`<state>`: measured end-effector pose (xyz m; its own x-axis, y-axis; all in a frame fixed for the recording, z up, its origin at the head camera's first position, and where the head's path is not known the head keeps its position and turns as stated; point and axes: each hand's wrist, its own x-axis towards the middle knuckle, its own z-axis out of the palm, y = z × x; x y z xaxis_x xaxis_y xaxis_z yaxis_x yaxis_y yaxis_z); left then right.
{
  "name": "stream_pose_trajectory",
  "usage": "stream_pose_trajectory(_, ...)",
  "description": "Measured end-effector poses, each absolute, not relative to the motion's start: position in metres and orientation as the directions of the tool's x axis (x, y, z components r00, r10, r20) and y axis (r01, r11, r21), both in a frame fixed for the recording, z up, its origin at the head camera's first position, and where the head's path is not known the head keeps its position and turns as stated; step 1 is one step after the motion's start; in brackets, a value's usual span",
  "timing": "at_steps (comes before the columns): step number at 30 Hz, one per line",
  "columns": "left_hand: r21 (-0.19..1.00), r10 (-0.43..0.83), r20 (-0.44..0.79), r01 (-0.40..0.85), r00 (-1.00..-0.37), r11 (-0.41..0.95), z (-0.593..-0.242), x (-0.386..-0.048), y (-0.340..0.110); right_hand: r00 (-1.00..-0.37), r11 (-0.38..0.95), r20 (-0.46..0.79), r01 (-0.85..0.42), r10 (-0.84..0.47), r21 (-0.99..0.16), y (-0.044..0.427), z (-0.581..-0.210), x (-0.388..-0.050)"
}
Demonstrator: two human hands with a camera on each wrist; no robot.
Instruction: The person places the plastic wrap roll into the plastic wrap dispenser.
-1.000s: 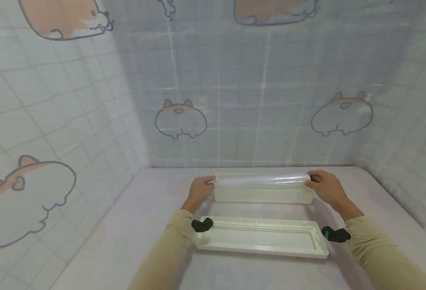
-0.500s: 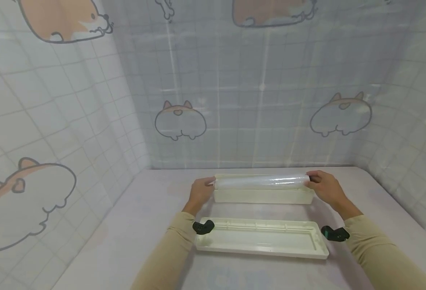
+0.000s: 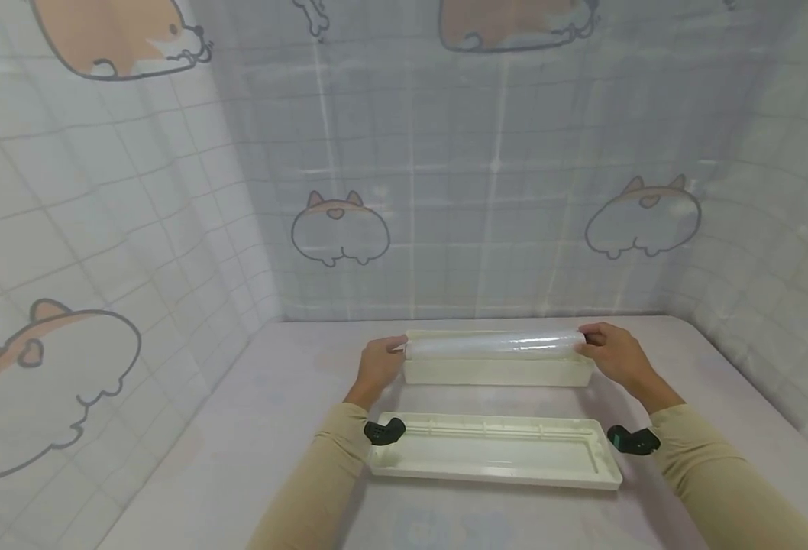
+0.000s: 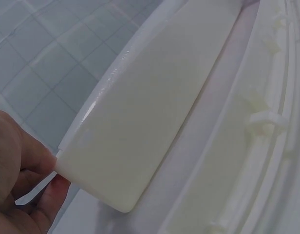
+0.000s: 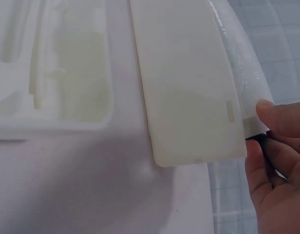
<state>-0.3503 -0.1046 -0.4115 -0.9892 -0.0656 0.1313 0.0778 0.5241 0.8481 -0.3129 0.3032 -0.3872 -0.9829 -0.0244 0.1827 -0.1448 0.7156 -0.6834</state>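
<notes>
A roll of clear plastic wrap lies lengthwise over the open top of a long cream box, its right end slightly higher than its left. My left hand pinches the roll's left end at the box corner; the left wrist view hides most of that end behind the box wall. At the other end, my right hand grips the roll with thumb and fingers, and a dark core end shows there. In the right wrist view, the thumb presses on the film just beyond the box's edge.
Nearer to me, a long cream lid lies on the pale tabletop with its ribbed inside up. Dark wrist-camera mounts hang over its two ends. Tile-patterned sheets with dog drawings stand behind and at both sides.
</notes>
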Motion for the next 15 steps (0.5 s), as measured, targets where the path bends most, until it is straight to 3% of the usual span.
stream_pose_trajectory(15, 0.844, -0.066, 0.135, 0.080, -0.989, 0.530, -0.4125, -0.3506, -0.1046, -0.983, 0.728, 0.181, -0.151, -0.038, -0.668, 0.3041, -0.3865, -0.3133)
